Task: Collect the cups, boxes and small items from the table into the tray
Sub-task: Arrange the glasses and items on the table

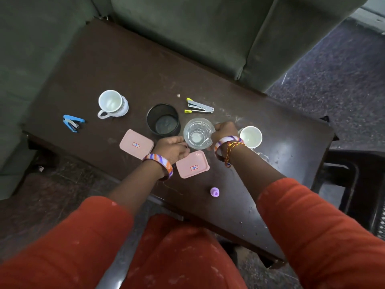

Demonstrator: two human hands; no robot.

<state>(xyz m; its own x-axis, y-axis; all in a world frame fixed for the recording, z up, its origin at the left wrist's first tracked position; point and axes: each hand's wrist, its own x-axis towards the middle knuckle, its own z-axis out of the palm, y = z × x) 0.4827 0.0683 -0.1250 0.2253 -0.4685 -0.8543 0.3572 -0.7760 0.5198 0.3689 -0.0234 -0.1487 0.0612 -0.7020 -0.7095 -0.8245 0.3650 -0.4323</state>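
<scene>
A clear glass (198, 133) stands mid-table between my two hands. My right hand (226, 130) grips its right side. My left hand (171, 146) rests against its left side, fingers curled near the base. Two pink boxes lie flat: one (135, 143) left of my left wrist, one (192, 164) just below the glass. A black round cup (163, 119) stands left of the glass. White mugs stand at the far left (112, 104) and at the right (251, 136), behind my right wrist. No tray is in sight.
A blue stapler (73, 122) lies at the table's left end, a grey-and-yellow stapler (199, 107) beyond the glass, a small purple cap (214, 191) near the front edge. Green sofa cushions (187, 28) border the dark table (125, 69). A black chair (354, 180) stands at the right.
</scene>
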